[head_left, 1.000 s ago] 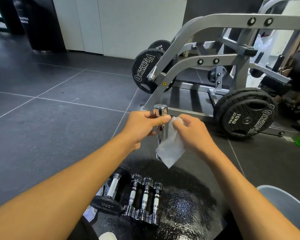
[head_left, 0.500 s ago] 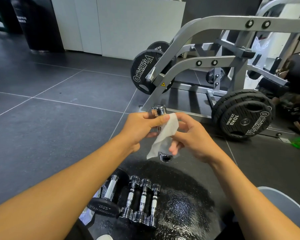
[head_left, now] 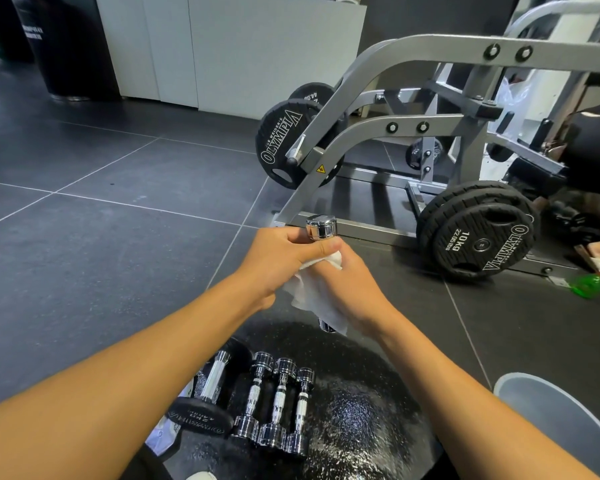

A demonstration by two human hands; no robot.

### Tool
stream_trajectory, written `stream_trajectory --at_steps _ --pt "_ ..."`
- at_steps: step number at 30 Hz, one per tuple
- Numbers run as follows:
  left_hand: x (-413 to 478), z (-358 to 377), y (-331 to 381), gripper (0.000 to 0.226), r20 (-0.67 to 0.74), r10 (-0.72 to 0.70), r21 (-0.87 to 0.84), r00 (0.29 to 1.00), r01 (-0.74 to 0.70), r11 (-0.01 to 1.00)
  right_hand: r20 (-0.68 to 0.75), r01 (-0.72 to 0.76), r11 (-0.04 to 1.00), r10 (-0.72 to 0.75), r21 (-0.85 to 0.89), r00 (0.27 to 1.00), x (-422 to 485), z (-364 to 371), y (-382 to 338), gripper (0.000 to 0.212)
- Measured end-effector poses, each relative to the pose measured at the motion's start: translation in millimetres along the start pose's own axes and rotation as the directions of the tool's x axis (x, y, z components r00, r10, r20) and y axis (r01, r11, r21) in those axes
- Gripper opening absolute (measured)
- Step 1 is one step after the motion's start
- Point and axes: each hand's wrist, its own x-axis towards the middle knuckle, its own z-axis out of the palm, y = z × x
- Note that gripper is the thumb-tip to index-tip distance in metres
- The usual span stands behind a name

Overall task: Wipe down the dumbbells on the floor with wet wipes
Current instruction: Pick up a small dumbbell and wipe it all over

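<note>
A grey steel machine frame stands on the dark grey tiled floor. It carries black rubber "Olympia" weight plates, including one marked 10 kg. A white panelled cabinet lines the far wall, and a small translucent green object lies near the plates.

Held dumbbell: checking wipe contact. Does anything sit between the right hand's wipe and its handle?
Nothing visible. The right hand wraps the wet wipe round the dumbbell handle; the left hand grips it under the top head.
</note>
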Motion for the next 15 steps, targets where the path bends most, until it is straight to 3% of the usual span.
stream_trajectory --at_steps 4,6,8,11,13,15 --pt "2.7 -0.7 0.1 0.034 0.012 0.024 0.051 1.0 -0.024 0.998 0.071 -0.148 0.989 0.147 0.008 0.987 3.7 -3.0 2.9 0.043" --pt "4.8 -1.5 0.6 0.042 0.053 0.007 0.021 0.999 -0.008 1.0 0.197 -0.234 0.962 0.204 0.144 0.959 3.2 -9.2 0.7 0.029" --pt "4.8 -2.5 0.6 0.045 0.13 -0.011 -0.017 0.991 0.013 1.0 0.342 -0.349 0.894 0.246 0.281 0.907 1.0 -15.8 0.2 0.013" --pt "2.4 -0.6 -2.0 0.045 0.246 -0.014 -0.044 0.969 0.026 0.999 0.551 -0.467 0.829 0.244 0.308 0.798 0.8 -29.1 4.2 0.025" --pt "1.0 -0.6 -1.8 0.03 0.284 0.01 -0.023 0.959 -0.003 1.0 0.529 -0.467 0.847 0.282 0.255 0.8 0.6 -32.2 3.4 0.023" --pt "2.2 -6.8 0.7 0.021 0.287 0.058 0.077 0.956 -0.084 0.993 0.381 -0.412 0.896 0.328 0.163 0.865 1.4 -30.5 2.0 0.029"
